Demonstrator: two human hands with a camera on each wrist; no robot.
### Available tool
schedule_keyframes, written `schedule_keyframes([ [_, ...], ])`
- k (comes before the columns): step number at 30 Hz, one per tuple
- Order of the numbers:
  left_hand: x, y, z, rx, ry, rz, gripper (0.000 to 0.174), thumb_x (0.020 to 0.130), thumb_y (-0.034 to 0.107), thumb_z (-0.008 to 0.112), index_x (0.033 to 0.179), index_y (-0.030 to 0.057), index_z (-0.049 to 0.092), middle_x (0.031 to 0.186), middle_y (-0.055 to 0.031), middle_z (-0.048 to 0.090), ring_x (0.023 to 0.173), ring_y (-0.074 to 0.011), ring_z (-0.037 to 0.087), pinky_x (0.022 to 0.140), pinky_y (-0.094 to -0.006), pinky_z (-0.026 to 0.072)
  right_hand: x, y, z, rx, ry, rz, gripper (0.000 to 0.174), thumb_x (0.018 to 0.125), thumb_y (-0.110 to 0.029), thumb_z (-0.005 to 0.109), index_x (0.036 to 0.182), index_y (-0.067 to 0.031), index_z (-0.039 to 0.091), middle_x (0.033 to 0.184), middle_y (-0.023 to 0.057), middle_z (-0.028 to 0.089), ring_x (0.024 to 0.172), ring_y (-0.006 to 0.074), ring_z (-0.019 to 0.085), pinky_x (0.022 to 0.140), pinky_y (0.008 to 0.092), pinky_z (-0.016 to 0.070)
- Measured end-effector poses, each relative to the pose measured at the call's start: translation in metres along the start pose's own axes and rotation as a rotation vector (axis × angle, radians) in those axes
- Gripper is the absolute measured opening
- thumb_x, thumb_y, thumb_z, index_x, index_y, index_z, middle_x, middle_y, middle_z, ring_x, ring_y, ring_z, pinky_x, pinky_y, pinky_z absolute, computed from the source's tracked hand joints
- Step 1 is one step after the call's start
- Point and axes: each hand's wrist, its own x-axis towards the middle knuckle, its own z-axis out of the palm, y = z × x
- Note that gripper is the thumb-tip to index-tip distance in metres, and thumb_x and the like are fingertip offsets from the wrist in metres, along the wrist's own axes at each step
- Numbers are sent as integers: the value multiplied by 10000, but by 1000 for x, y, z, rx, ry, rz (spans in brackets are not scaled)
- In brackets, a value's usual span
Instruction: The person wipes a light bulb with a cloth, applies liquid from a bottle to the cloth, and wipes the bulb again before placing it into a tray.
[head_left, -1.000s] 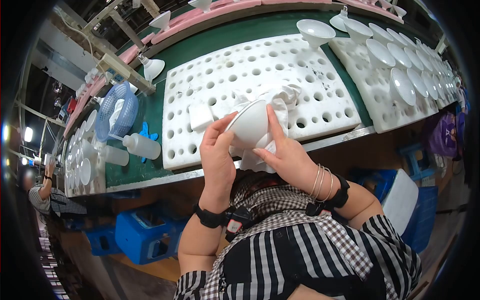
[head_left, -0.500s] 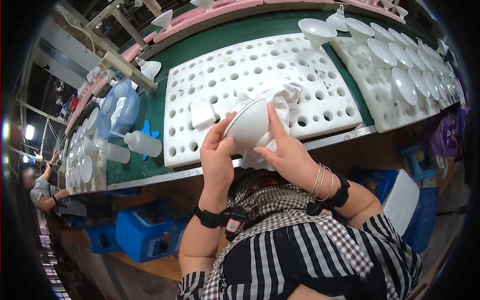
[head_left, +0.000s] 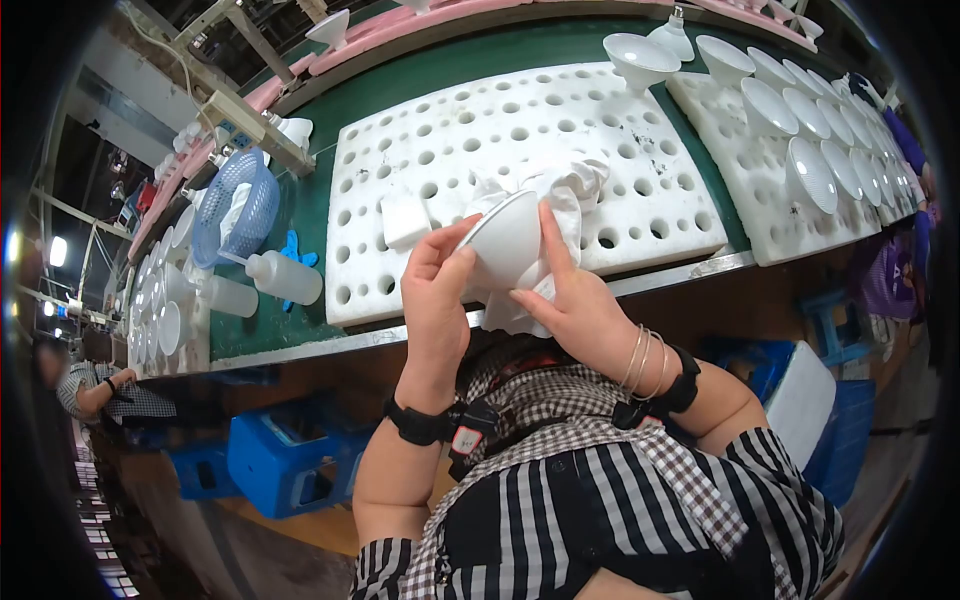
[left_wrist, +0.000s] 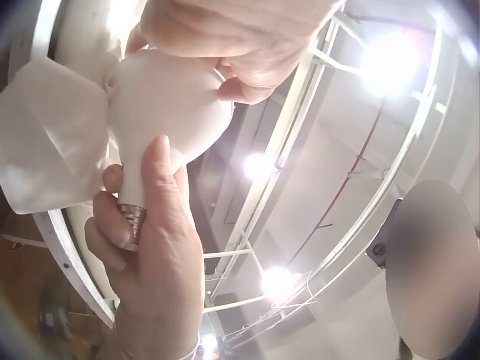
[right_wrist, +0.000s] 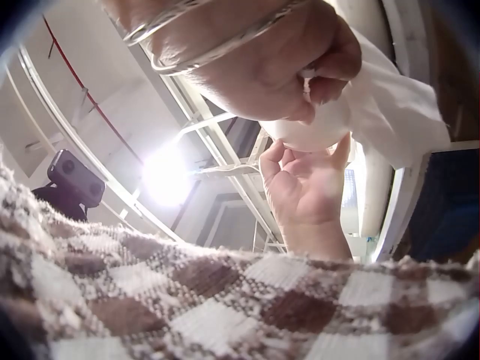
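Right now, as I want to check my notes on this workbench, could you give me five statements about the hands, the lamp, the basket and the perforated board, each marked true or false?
1. The left hand and right hand both hold the white lamp. True.
2. The bangles are on the left wrist. False: the bangles are on the right wrist.
3. The lamp has a metal screw base. True.
4. The blue basket is right of the perforated board. False: the blue basket is to the left of it.
5. A small white block lies on the perforated board. True.
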Motion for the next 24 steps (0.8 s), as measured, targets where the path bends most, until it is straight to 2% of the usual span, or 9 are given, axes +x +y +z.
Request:
schedule_keyframes([
  [7, 5, 7, 21, 168, 32, 52, 241, 858, 71, 597, 1080, -21, 601, 1117, -109, 649, 979, -134, 563, 909, -293, 418, -1, -1, 3, -1, 57, 21, 940, 901, -224, 617, 1513, 1, -60, 854, 311, 636, 798, 463, 632, 720, 497, 492],
  [11, 6, 10, 17, 204, 20, 29, 245, 866, 39, 558, 1096, -35, 598, 1146, -134, 645, 1018, -152, 575, 938, -305, 424, 0, 0, 2, 14, 37, 37, 934, 905, -221, 611, 1517, -9, -62, 878, 315, 636, 819, 465, 631, 738, 495, 491],
  [13, 3, 3, 5, 100, -49, 68, 271, 889, -9, 521, 1145, -42, 601, 1196, -135, 639, 1061, -150, 599, 936, -292, 466, 0, 4, 2, 23, 46, -7, 935, 905, -221, 612, 1518, -12, -63, 871, 312, 637, 814, 464, 631, 737, 494, 491],
  [16, 1, -3, -6, 75, -75, 105, 301, 894, -26, 497, 1178, -46, 594, 1215, -139, 636, 1088, -155, 597, 951, -297, 466, -1, 6, 3, 30, 48, -31, 937, 904, -222, 613, 1519, -17, -63, 861, 309, 637, 804, 463, 631, 730, 492, 492],
  [24, 5, 7, 16, 185, -30, 55, 239, 898, 15, 517, 1114, -42, 603, 1219, -156, 632, 1066, -172, 598, 947, -311, 460, -2, 6, 5, 11, 49, 10, 944, 903, -226, 618, 1520, -25, -69, 872, 315, 633, 790, 458, 633, 697, 480, 499],
])
